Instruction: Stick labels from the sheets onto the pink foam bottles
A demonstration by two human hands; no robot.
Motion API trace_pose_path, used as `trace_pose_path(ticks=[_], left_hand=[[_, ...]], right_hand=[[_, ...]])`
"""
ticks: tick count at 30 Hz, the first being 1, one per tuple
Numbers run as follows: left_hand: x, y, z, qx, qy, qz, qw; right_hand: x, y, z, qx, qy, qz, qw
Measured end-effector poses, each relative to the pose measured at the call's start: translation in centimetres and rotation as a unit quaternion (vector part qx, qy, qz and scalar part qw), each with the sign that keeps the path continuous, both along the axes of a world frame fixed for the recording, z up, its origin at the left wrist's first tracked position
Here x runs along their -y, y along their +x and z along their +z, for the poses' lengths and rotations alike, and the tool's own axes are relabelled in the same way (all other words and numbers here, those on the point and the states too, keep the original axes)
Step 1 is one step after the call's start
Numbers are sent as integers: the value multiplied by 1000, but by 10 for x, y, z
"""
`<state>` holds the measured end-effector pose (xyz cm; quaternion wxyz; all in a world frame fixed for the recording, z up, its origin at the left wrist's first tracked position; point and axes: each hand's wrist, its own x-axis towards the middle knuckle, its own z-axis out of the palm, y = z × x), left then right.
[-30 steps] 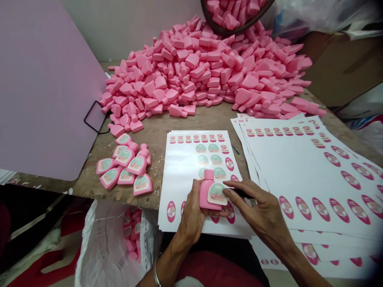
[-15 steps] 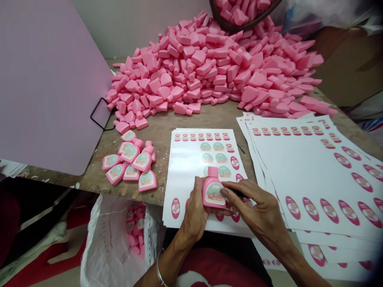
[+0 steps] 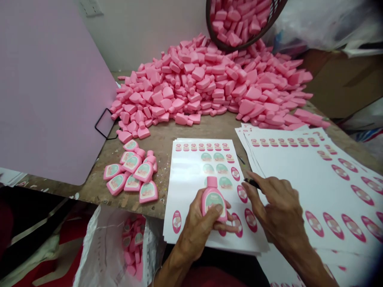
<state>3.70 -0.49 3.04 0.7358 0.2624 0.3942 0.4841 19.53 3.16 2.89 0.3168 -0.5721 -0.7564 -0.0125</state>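
Note:
A small pink bottle with a green label on its front rests in my left hand, thumb across the label and fingers behind it. Pinched between the thumb and forefinger of my right hand is a slim black tool; its exact kind I cannot make out. That hand hovers over the right edge of a sticker sheet, apart from the bottle. Green, oval and heart stickers remain on this stack of white sheets. To the left lie several labelled pink bottles in a loose cluster.
A large heap of unlabelled pink bottles covers the back, below a tipped brown basket. More sticker sheets spread at the right. A pink panel stands left. Below the table edge, a white sack holds pink bottles.
My right hand has moved right, away from the bottle, with the black tool. My left thumb has come onto the label. The view has tilted up slightly.

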Motion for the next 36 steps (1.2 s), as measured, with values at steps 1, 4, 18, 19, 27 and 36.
trace_pose_path(ticks=[1, 4, 18, 19, 27, 36], left_hand=[[0, 0, 1, 3, -7, -9, 1000], [1, -2, 5, 4, -16, -50, 999], [-52, -258, 20, -599, 136, 306, 727], [-66, -272, 19, -595, 154, 281, 737], [-147, -297, -1, -531, 239, 76, 809], [-87, -307, -14, -549, 222, 33, 805]], right_hand=[[-2, -3, -1, -43, -34, 15, 998], [-10, -12, -6, -143, -154, 90, 974], [-114, -128, -10, -98, -286, 294, 907], [-111, -140, -11, -87, -295, 312, 899], [-100, -188, -27, 38, -329, 341, 880], [-68, -225, -2, 86, -402, 370, 833]])
